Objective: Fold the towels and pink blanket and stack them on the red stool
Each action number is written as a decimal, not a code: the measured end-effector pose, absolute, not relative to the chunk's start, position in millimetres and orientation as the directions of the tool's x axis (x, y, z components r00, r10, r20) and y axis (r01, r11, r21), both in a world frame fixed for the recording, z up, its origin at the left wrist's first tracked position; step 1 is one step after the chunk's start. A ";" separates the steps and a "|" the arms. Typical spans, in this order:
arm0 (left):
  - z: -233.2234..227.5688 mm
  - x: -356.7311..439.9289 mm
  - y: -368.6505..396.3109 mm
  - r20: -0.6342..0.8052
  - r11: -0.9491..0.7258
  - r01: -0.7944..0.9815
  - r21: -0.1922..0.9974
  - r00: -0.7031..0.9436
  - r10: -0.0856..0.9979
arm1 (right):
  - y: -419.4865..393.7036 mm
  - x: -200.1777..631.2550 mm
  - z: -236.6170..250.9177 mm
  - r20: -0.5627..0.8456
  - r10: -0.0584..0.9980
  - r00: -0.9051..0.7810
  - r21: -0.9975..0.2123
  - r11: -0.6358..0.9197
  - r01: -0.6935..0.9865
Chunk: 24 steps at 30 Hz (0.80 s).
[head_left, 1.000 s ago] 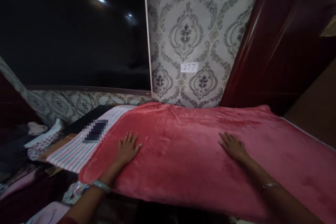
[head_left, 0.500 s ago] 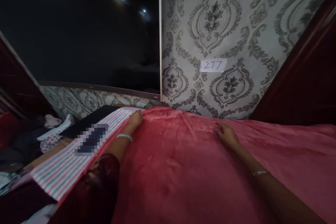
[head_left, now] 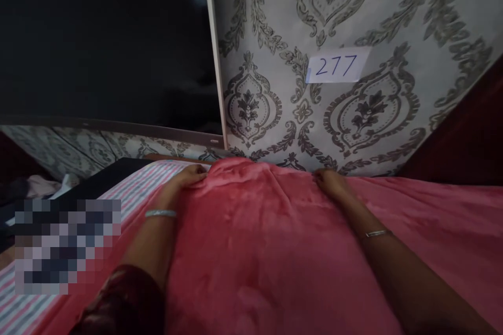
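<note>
A plush pink-red blanket (head_left: 251, 251) is spread across the surface before me, with creases towards its far edge. At its far left corner, my left hand (head_left: 190, 175) has its fingers closed on the blanket's edge, next to a striped pink, grey and white cloth (head_left: 135, 191). Over to the right, my right hand (head_left: 330, 184) reaches the blanket's far edge near the wall. Its fingers are curled down onto the fabric, their tips partly hidden.
A large dark television screen (head_left: 102, 52) hangs at the left. Patterned wallpaper (head_left: 271, 115) rises behind the blanket, with a paper marked 277 (head_left: 337, 65) on it. A black flat item (head_left: 113, 178) and piled clothes (head_left: 39, 187) lie at left. Dark red panelling (head_left: 463, 136) stands right.
My view has moved closer to the wall. The right hand has shifted to the blanket's far edge, its fingers now curled there. The left hand stays at the far left corner.
</note>
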<state>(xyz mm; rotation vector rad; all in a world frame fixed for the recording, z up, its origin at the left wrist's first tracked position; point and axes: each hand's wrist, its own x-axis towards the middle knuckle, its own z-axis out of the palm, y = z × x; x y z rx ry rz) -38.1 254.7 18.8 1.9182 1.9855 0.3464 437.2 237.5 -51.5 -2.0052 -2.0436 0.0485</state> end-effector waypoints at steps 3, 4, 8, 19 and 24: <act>24.5 -44.7 245.8 -0.138 -0.032 0.877 0.480 0.112 0.984 | 233.1 436.6 -53.0 0.204 0.979 0.029 -0.210 0.014 0.978; 27.7 -46.8 243.2 -0.144 -0.068 0.860 0.505 0.161 0.976 | 231.0 436.7 -52.6 0.222 0.974 0.043 -0.216 0.007 0.976; 35.8 -50.3 240.7 -0.055 -0.143 0.830 0.539 0.204 0.977 | 225.3 438.5 -49.1 0.353 0.924 0.149 -0.323 -0.030 0.946; 17.9 -43.0 247.6 0.363 0.194 0.967 0.167 -0.243 0.899 | 229.7 444.7 -57.0 0.541 0.812 0.221 -0.489 0.090 0.868; 11.6 -56.2 255.0 0.128 0.205 0.956 0.209 -0.235 0.964 | 231.3 447.7 -59.0 0.523 0.825 0.212 -0.470 0.072 0.880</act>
